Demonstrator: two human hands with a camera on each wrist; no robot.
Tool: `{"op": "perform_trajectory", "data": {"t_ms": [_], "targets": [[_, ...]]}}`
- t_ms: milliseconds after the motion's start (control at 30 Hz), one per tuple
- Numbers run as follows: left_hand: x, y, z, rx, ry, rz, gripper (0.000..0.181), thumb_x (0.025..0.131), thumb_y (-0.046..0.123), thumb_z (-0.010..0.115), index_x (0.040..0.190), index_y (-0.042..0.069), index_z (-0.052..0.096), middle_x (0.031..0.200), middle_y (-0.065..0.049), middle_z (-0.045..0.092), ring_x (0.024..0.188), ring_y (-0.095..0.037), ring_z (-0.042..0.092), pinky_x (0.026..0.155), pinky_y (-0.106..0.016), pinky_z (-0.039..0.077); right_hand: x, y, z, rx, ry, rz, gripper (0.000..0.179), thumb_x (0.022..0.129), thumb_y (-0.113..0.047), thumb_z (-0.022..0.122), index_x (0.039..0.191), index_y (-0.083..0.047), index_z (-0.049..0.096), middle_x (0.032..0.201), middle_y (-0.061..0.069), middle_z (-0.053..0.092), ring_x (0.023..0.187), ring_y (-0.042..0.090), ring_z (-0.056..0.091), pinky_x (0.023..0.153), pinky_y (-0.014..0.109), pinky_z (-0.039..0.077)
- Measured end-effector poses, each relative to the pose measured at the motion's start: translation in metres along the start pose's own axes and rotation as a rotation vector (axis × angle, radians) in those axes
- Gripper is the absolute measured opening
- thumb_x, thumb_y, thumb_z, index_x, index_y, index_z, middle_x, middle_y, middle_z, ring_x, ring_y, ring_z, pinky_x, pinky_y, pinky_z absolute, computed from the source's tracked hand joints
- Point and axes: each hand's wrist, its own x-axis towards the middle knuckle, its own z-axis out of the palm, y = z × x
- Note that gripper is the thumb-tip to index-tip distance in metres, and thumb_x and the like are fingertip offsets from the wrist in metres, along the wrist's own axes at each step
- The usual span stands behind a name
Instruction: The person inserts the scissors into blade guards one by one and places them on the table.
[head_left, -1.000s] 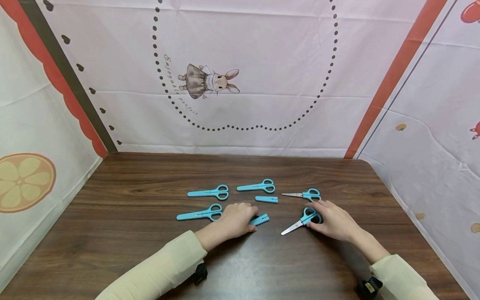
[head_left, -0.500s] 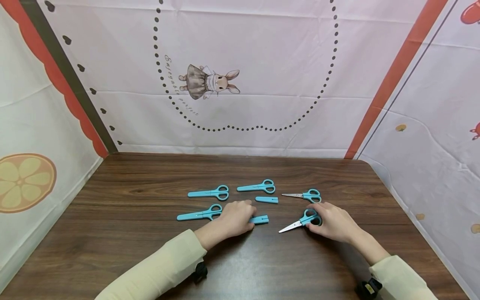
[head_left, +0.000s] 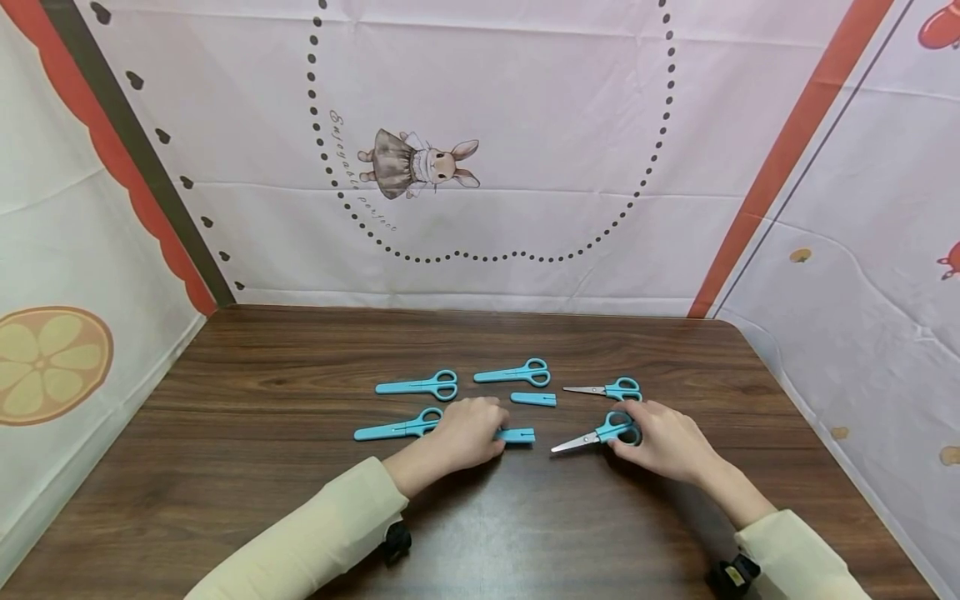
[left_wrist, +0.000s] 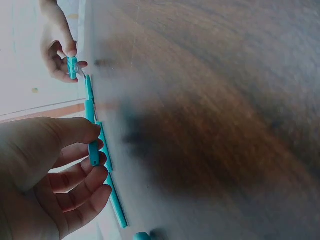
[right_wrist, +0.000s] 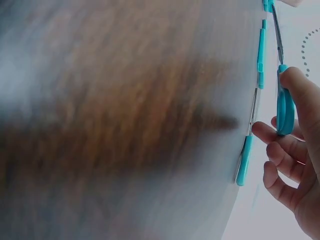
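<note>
My left hand point(head_left: 467, 433) pinches a blue scissors sheath point(head_left: 519, 436) between thumb and fingers. The sheath's slotted end points right; in the left wrist view its other end point(left_wrist: 93, 155) shows below the thumb. My right hand point(head_left: 666, 440) grips a pair of scissors point(head_left: 606, 432) by the blue handles, with the bare blades together and pointing left toward the sheath. A small gap separates blade tip and sheath. In the right wrist view the thumb presses on the scissors' handle point(right_wrist: 285, 110), held above the table.
Behind the right hand lie bare-bladed scissors point(head_left: 621, 389), with a loose blue sheath point(head_left: 533, 399) to their left. Sheathed scissors lie farther left: one pair point(head_left: 513, 374) at the back, another point(head_left: 417, 387) beside it, and a third point(head_left: 397, 430) partly behind the left hand. The wooden table point(head_left: 225, 500) meets fabric walls.
The scissors in my right hand have swung and shifted left, bringing the blade tip nearer the sheath. The sheath in my left hand has turned from slanted to nearly level and moved slightly left.
</note>
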Motion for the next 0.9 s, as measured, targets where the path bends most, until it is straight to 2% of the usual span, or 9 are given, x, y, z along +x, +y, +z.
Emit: {"op": "perform_trajectory", "data": {"t_ms": [167, 333, 667, 900], "targets": [[-0.002, -0.001, -0.004, -0.003, 0.004, -0.003, 0.015, 0.083, 0.024, 0.068, 0.095, 0.015, 0.071, 0.085, 0.002, 0.062, 0.058, -0.007, 0.051, 0.045, -0.021, 0.037, 0.003, -0.003, -0.002, 0.014, -0.017, 0.031, 0.037, 0.073, -0.038, 0.073, 0.101, -0.016, 0.063, 0.074, -0.007, 0.057, 0.058, 0.003, 0.043, 0.047, 0.023, 0.034], [-0.003, -0.003, -0.008, -0.012, 0.009, -0.019, 0.016, 0.083, 0.024, 0.067, 0.096, 0.015, 0.071, 0.086, 0.002, 0.063, 0.061, -0.008, 0.054, 0.044, -0.021, 0.038, 0.007, -0.003, -0.004, 0.024, 0.009, 0.058, 0.039, 0.073, -0.039, 0.073, 0.102, -0.015, 0.064, 0.078, -0.004, 0.061, 0.061, 0.007, 0.052, 0.048, 0.027, 0.039], [-0.006, -0.012, -0.014, 0.002, 0.107, -0.013, 0.014, 0.082, 0.024, 0.069, 0.092, 0.016, 0.071, 0.083, 0.002, 0.061, 0.059, -0.008, 0.052, 0.046, -0.020, 0.037, 0.017, -0.005, -0.005, 0.044, 0.055, 0.112, 0.045, 0.074, -0.038, 0.072, 0.109, -0.012, 0.064, 0.086, 0.003, 0.066, 0.067, 0.013, 0.056, 0.051, 0.030, 0.042], [-0.007, -0.015, -0.019, -0.014, 0.129, -0.043, 0.017, 0.082, 0.024, 0.069, 0.096, 0.016, 0.071, 0.085, 0.001, 0.061, 0.058, -0.008, 0.050, 0.046, -0.020, 0.037, 0.024, -0.012, -0.002, 0.052, 0.090, 0.131, 0.044, 0.073, -0.040, 0.071, 0.107, -0.012, 0.063, 0.085, 0.003, 0.065, 0.068, 0.015, 0.058, 0.051, 0.032, 0.044]]}}
